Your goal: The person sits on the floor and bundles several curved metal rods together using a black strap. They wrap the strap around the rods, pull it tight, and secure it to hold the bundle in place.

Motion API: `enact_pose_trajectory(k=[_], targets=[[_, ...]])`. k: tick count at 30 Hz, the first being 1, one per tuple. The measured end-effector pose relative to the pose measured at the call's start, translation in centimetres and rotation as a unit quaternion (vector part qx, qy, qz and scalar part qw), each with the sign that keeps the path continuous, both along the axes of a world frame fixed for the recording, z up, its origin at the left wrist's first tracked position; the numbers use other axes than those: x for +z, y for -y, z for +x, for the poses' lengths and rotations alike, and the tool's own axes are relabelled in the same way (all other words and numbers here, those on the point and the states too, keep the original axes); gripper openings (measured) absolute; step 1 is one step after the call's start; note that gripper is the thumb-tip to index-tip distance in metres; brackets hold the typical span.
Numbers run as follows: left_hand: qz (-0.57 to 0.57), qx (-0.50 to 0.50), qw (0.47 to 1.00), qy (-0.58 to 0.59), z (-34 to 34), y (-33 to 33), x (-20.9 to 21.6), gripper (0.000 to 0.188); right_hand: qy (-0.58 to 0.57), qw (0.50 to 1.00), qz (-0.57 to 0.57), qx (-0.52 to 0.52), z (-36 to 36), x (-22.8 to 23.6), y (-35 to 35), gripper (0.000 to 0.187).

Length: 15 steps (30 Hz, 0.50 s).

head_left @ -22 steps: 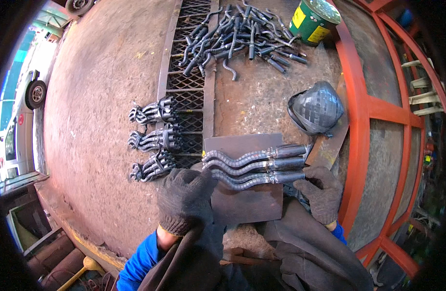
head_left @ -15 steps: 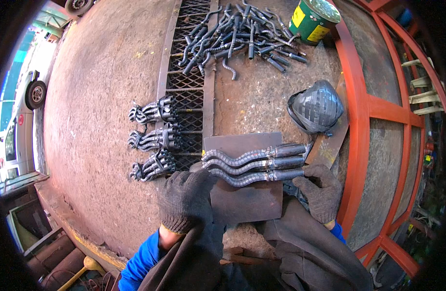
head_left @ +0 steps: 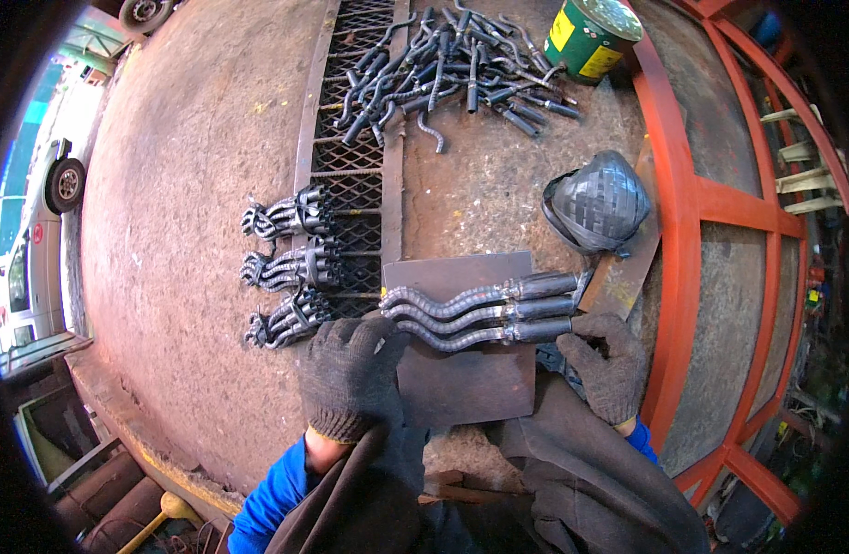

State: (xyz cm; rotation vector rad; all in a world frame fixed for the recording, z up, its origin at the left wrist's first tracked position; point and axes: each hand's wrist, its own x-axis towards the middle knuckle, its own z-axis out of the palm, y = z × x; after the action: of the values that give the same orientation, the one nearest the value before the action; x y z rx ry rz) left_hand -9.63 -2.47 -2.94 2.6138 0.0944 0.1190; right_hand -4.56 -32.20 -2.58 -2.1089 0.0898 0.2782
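Note:
Three bent rebar pieces (head_left: 461, 316) with smooth dark sleeves on their right ends lie side by side across a flat metal plate (head_left: 466, 392) in front of me. My left hand (head_left: 351, 369), in a dark knitted glove, is closed at the left end of the nearest piece; its fingertips are partly hidden. Also gloved, my right hand (head_left: 611, 369) curls its thumb and forefinger at the sleeve end of that same piece. Just left of the plate, several tied bundles (head_left: 291, 268) of similar pieces lie partly over a floor grating (head_left: 355, 226).
A loose heap of bent rebar pieces (head_left: 443, 69) lies at the far side, beside a green can (head_left: 595, 37). A roundish bundle wrapped in black tape (head_left: 598, 203) sits beyond my right hand. An orange metal frame (head_left: 679, 277) runs along the right; a vehicle (head_left: 41, 249) stands far left.
The whole view has shifted slightly. Both hands stay at the ends of the nearest rebar piece, and the three pieces keep their arrangement on the plate.

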Motion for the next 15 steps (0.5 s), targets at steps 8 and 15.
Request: enact_pose_trajectory(k=[8, 15], targets=[[-0.075, 0.054, 0.995, -0.022, 0.2, -0.2, 0.5, 0.057, 0.055, 0.996, -0.034, 0.059, 1.7, 0.4, 1.2, 0.079], [-0.006, -0.201, 0.979, -0.036, 4.5, 2.0, 2.8, 0.091, 0.147, 0.948, -0.157, 0.235, 4.8, 1.0, 1.0, 0.114]])
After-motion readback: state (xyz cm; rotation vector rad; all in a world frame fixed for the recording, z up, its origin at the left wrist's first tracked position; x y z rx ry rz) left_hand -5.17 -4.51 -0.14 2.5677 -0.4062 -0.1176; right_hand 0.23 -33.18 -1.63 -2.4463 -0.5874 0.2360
